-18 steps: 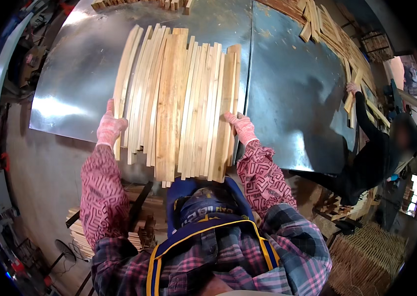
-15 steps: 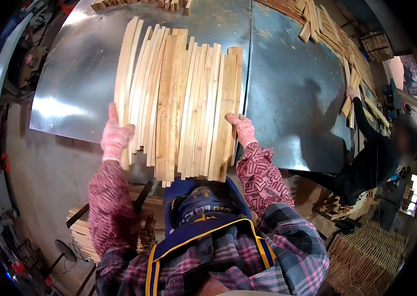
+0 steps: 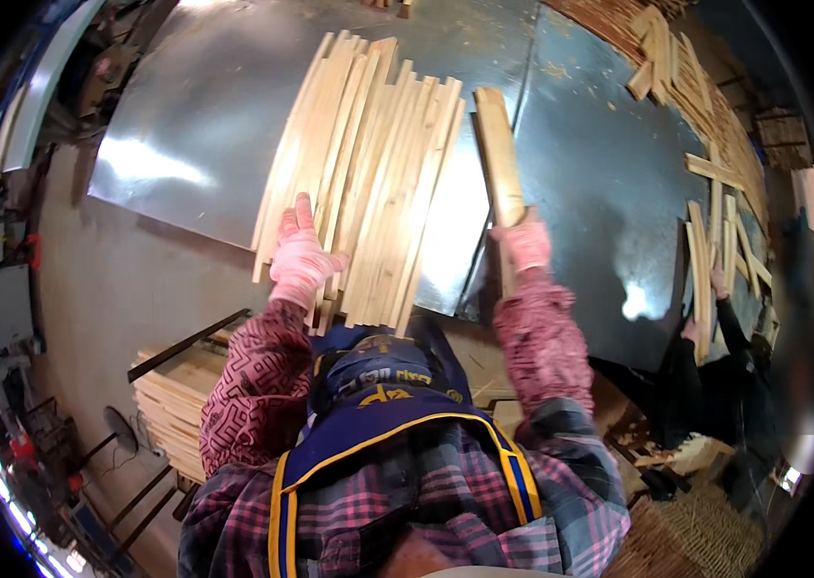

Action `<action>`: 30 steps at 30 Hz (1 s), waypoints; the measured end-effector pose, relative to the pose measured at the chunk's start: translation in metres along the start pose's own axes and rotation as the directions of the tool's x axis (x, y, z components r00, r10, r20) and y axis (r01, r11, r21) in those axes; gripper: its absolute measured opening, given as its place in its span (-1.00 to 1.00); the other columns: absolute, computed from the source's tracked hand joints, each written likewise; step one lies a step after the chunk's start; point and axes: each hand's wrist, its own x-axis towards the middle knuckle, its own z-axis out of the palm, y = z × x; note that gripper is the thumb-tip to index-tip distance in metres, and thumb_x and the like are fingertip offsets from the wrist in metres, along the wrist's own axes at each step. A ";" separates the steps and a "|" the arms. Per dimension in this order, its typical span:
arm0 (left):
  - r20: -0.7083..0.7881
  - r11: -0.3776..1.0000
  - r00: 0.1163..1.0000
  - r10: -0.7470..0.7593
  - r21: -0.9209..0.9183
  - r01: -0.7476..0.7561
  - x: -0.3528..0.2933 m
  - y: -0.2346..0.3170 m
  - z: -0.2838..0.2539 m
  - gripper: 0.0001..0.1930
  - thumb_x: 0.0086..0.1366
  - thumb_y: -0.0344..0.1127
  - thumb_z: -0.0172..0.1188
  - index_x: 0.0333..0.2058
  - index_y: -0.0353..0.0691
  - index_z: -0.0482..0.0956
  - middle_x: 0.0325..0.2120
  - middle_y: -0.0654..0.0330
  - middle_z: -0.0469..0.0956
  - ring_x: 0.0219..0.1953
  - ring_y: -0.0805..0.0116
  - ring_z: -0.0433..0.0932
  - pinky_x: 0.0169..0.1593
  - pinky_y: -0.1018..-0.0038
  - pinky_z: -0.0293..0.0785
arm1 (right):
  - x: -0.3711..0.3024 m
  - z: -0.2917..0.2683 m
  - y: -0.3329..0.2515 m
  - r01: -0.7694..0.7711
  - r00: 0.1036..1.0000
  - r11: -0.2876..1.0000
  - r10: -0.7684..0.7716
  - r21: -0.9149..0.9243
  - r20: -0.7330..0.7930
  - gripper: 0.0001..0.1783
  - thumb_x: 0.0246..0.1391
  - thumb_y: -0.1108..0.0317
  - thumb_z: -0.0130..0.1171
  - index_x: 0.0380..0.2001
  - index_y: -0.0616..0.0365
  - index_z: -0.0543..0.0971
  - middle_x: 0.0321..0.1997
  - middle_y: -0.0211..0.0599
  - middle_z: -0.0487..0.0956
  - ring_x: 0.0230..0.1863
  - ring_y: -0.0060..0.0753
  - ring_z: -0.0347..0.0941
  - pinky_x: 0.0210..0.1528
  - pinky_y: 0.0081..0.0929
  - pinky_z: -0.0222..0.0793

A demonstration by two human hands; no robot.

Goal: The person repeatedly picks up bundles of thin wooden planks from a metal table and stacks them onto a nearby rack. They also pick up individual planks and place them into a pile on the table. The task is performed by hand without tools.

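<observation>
Many long wooden strips (image 3: 383, 173) lie side by side in a bundle on the metal tabletop, some jutting past its near edge. My gloved left hand (image 3: 302, 258) rests on the near left part of this bundle, fingers spread. To the right, apart from the bundle, my gloved right hand (image 3: 525, 241) grips a wider wooden slat (image 3: 497, 144) near its lower part. Pale metal shows between the slat and the bundle. My fingertips under the slat are hidden.
The metal table (image 3: 590, 154) has a seam running beside the slat. At the far right, another person's hands (image 3: 718, 281) handle loose wooden strips (image 3: 699, 260). Stacked boards (image 3: 176, 409) stand below the table at the left. More wood pieces (image 3: 656, 53) lie at the far right corner.
My right hand has moved right, carrying a wide slat away from the bundle. My left hand has gone from the bundle's left edge onto its top, and the strips sit closer together.
</observation>
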 end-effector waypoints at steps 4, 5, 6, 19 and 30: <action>0.320 0.913 0.941 -0.114 -0.340 0.226 0.025 -0.041 -0.039 0.25 -0.08 -0.30 0.44 0.49 0.01 -0.24 0.17 -0.10 0.46 0.14 0.11 0.53 0.20 0.39 0.42 | 0.036 -0.112 -0.006 0.100 0.995 0.995 -0.100 -0.029 0.008 -0.13 -0.35 0.14 0.54 0.17 -0.08 0.50 0.05 -0.13 0.54 0.11 -0.10 0.51 0.18 -0.24 0.47; 0.256 0.924 0.962 -0.098 -0.334 0.183 0.033 -0.060 -0.025 0.24 -0.09 -0.31 0.44 0.49 -0.01 -0.23 0.14 -0.08 0.49 0.12 0.11 0.54 0.19 0.39 0.42 | 0.026 -0.143 -0.031 0.222 0.972 0.973 -0.226 -0.066 -0.069 -0.16 -0.32 0.22 0.51 0.17 -0.05 0.49 0.12 -0.17 0.45 0.21 -0.07 0.41 0.28 -0.22 0.36; 0.199 0.933 0.977 -0.071 -0.335 0.136 0.044 -0.074 -0.008 0.23 -0.10 -0.31 0.44 0.49 -0.03 -0.21 0.10 -0.07 0.51 0.11 0.11 0.55 0.17 0.38 0.43 | 0.018 -0.165 -0.055 0.422 0.892 0.903 -0.429 -0.081 -0.139 -0.24 -0.30 0.28 0.48 0.12 -0.02 0.53 0.05 -0.15 0.49 0.15 -0.05 0.43 0.25 -0.20 0.36; 0.047 0.989 0.999 -0.024 -0.144 0.030 0.014 0.007 -0.011 0.41 -0.08 0.21 0.53 0.48 -0.08 -0.36 0.37 -0.28 0.09 0.33 -0.09 0.29 0.33 0.23 0.28 | -0.027 0.031 -0.256 0.621 0.775 0.632 -0.582 0.464 -0.244 -0.68 0.04 0.24 0.23 -0.14 0.11 0.59 0.02 -0.21 0.56 0.15 -0.08 0.44 0.25 -0.17 0.33; 0.020 0.970 0.971 -0.238 -0.035 0.239 0.035 0.034 -0.040 0.37 -0.11 0.04 0.58 0.48 0.04 -0.30 0.25 -0.24 0.28 0.22 -0.14 0.41 0.25 0.15 0.39 | -0.039 0.039 -0.212 -0.029 0.748 0.290 -0.629 0.957 0.213 -0.36 0.10 0.02 0.23 0.15 0.21 0.52 0.16 0.03 0.56 0.23 -0.04 0.45 0.29 -0.29 0.32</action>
